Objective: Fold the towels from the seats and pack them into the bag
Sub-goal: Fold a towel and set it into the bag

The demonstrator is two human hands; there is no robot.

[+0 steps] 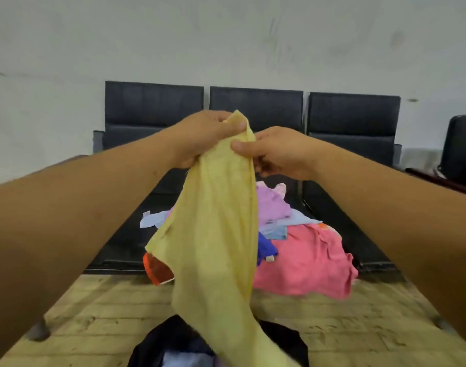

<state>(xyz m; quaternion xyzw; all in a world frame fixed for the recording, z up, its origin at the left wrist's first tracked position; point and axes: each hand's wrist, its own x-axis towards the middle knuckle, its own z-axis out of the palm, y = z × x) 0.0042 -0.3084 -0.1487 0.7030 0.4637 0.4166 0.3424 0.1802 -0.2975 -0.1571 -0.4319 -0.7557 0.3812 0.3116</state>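
Observation:
A yellow towel [216, 234] hangs long and loose in front of me, held up by its top edge. My left hand [200, 136] grips the top corner with thumb and curled fingers. My right hand [277, 152] pinches the edge just below and to the right. Behind it, a heap of towels lies on the middle seat: a large pink towel [306, 263], a purple one [271, 202], pale blue ones [277, 230], a dark blue piece [265, 247] and an orange one [157, 271]. The dark bag [171, 343] lies open on the floor at the bottom, partly hidden by the yellow towel.
A row of three dark seats [353, 120] stands against a pale wall. Another dark chair [459, 147] is at the far right beside a dark wooden edge [438, 180]. The floor [99, 313] is worn wooden planks. A seat leg [38, 331] stands at lower left.

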